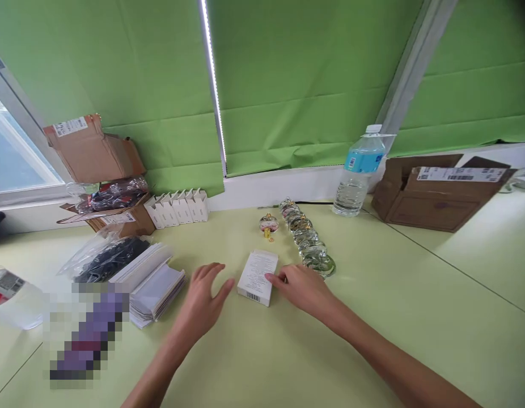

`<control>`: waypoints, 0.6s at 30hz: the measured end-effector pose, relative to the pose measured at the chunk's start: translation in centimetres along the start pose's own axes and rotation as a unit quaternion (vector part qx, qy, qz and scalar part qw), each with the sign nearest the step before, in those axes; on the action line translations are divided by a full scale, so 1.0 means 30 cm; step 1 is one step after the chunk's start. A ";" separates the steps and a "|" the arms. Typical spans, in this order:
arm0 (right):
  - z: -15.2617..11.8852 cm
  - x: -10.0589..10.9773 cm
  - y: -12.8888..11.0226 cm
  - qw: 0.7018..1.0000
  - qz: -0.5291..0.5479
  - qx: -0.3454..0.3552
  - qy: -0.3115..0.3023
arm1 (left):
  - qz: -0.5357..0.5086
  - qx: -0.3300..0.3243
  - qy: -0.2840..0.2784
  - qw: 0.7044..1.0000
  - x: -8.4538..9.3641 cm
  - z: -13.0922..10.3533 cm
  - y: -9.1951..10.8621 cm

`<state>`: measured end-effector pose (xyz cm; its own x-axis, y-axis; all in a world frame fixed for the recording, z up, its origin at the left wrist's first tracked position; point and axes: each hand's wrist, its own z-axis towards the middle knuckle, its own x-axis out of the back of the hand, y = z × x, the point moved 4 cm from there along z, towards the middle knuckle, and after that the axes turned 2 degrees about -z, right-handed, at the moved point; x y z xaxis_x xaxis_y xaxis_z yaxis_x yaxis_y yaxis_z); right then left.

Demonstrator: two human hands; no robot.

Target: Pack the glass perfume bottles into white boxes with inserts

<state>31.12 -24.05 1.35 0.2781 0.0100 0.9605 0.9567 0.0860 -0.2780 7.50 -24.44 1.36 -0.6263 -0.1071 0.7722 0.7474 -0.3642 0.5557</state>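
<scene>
A small white printed box (pixel 259 272) with a barcode on its near end lies flat on the table. My left hand (pixel 205 297) is just to the left of it, open, thumb and fingers apart and holding nothing. At the box's right edge, my right hand (pixel 303 286) has its thumb over the printed face and its other fingers curled, seemingly gripping that edge; its fingertips are partly hidden. Behind the box sits a round, shiny ornament-like piece (pixel 268 223) with small gold parts (pixel 268 233). A row of similar shiny round pieces (pixel 307 241) runs back from near my right hand.
On the left are a stack of flat white cartons (pixel 158 292), a bag of black items (pixel 113 258), cardboard boxes (pixel 94 153) and a row of upright white boxes (pixel 177 208). A water bottle (pixel 354 181) and an open cardboard box (pixel 432 198) stand at the back right.
</scene>
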 end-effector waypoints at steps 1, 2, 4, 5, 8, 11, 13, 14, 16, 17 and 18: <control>-0.001 -0.009 -0.005 1.000 0.008 0.006 -0.009 | -0.043 0.024 -0.026 0.998 -0.058 0.023 0.012; -0.002 -0.016 -0.012 1.000 0.016 0.013 -0.014 | -0.076 0.043 -0.037 0.995 -0.105 0.042 0.021; -0.004 -0.028 -0.026 0.999 0.023 0.022 -0.014 | -0.130 0.027 -0.066 0.989 -0.173 0.066 0.046; -0.004 -0.032 -0.031 0.999 0.025 0.026 -0.010 | -0.168 0.027 -0.078 0.982 -0.193 0.072 0.055; -0.003 -0.036 -0.043 0.997 0.057 0.043 0.005 | -0.298 0.062 -0.069 0.950 -0.195 0.072 0.070; 0.001 -0.027 -0.045 0.989 0.124 0.072 0.035 | -0.327 0.110 0.006 0.938 -0.153 0.076 0.059; 0.004 -0.022 -0.039 0.985 0.146 0.076 0.042 | -0.272 0.115 0.048 0.954 -0.129 0.097 0.040; 0.006 -0.022 -0.035 0.985 0.147 0.076 0.041 | -0.229 0.115 0.063 0.964 -0.123 0.114 0.026; 0.009 -0.024 -0.032 0.987 0.135 0.084 0.034 | -0.137 0.123 0.087 0.979 -0.118 0.162 -0.011; 0.009 -0.025 -0.033 0.987 0.127 0.094 0.032 | -0.082 0.138 0.098 0.982 -0.118 0.191 -0.035; 0.008 -0.026 -0.035 0.987 0.117 0.103 0.031 | -0.056 0.149 0.108 0.981 -0.120 0.224 -0.058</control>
<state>29.87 -23.90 0.88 0.4997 -0.0068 0.8662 0.8299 0.2902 -0.4765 9.93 -17.20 -0.32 -0.7171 -0.2866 0.6353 0.6822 -0.1018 0.7241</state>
